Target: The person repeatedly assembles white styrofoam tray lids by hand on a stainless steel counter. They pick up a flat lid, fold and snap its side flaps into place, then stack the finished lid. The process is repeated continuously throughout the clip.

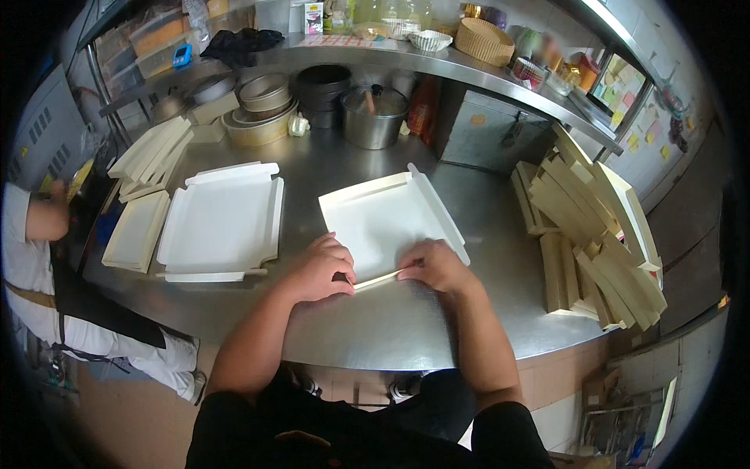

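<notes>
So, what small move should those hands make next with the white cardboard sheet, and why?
Probably press the near edge into a firmer fold: the left hand and right hand both pinch it, and it looks turned up from the white cardboard sheet, much as the far edge is.

At the centre of the frame, the box is white inside, with a cream wall along its upper edge. Left of centre, the sheet is plain white. The stack at right is cream, as is the pile at upper left. The table is silver-grey, the pot at top centre likewise. Along the top, the bag is black, the timer bright blue, the mat patterned red and white, the basket tan. At upper right, the chest is grey with an orange patch. At far left, the apron is black, the trousers white; at the bottom, the sleeves are black
</notes>
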The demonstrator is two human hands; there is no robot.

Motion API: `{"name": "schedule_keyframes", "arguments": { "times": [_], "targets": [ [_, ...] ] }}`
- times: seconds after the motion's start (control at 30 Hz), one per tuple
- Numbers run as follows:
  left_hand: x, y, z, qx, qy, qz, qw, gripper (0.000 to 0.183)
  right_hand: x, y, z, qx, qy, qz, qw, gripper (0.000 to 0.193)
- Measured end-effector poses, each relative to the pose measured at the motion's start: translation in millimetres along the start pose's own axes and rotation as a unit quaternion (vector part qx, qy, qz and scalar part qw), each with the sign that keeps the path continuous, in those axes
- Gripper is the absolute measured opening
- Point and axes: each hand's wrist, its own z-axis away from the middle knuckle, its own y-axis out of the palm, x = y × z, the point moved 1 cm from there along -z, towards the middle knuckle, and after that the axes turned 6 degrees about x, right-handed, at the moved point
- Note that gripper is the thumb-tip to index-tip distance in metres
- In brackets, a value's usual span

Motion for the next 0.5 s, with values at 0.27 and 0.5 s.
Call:
{"name": "schedule_keyframes", "arguments": {
  "times": [0.27, 0.5],
  "targets": [
    [-24, 23, -12, 0.015, -0.006, 0.037, 0.999, 0.015, 19, 22, 1, 0.039, -0.215, 0.062, 0.974, 0.02],
    [-35, 20, -12, -0.025, -0.058, -0.024, 0.998, 0.025, 23, 25, -7, 0.141, -0.204, 0.023, 0.969, 0.031]
  ]
}}
